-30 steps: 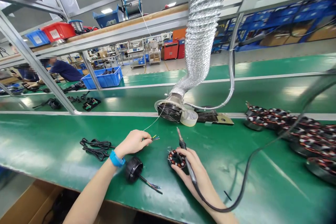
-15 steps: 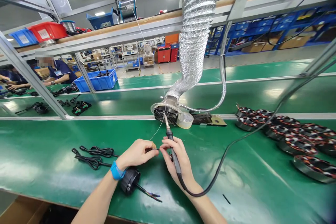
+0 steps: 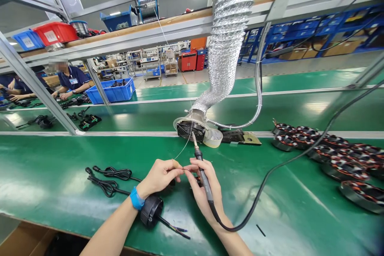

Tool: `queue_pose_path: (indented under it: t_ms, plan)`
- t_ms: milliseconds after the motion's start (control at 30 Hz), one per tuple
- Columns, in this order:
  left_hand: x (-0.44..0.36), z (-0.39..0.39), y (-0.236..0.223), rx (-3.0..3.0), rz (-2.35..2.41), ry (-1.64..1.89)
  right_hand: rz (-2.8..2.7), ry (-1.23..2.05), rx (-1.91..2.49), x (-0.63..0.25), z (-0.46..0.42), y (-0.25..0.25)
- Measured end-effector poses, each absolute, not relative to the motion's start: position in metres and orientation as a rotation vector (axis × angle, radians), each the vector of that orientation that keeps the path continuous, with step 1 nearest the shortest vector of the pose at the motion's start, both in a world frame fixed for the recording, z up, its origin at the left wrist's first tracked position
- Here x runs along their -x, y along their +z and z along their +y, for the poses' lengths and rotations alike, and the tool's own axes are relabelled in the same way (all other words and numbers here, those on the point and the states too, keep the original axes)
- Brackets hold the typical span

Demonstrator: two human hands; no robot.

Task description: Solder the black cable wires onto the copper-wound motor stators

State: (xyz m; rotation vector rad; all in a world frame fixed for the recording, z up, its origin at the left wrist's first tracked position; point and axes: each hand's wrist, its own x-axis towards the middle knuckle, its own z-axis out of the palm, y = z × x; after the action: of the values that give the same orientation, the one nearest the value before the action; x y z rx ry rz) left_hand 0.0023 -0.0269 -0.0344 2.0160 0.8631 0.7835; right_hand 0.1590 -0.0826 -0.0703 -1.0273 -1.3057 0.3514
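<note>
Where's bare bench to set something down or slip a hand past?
Bare green bench: left, between the coiled black cables and the rail; right foreground, between the stators and the short black offcut.
Crowded: centre, with left hand, right hand with soldering iron, and black housing near the left wrist. The iron's cord crosses the right side.

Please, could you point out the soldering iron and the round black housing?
Soldering iron (image 3: 204,179): head view, on its handle.
Round black housing (image 3: 149,212): head view, on its outer surface.
</note>
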Motion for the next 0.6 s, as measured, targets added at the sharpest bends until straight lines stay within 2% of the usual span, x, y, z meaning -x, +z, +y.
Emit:
queue_pose_path:
  t_ms: [300, 600]
  plan:
    - [-0.006, -0.022, -0.045, -1.567, 0.754, 0.791, -1.215, 0.354, 1.025, -0.152, -0.081, -0.074]
    - [-0.006, -0.016, -0.047, -1.44, 0.642, 0.704, -1.198, 0.374, 1.024, -0.15, -0.081, -0.078]
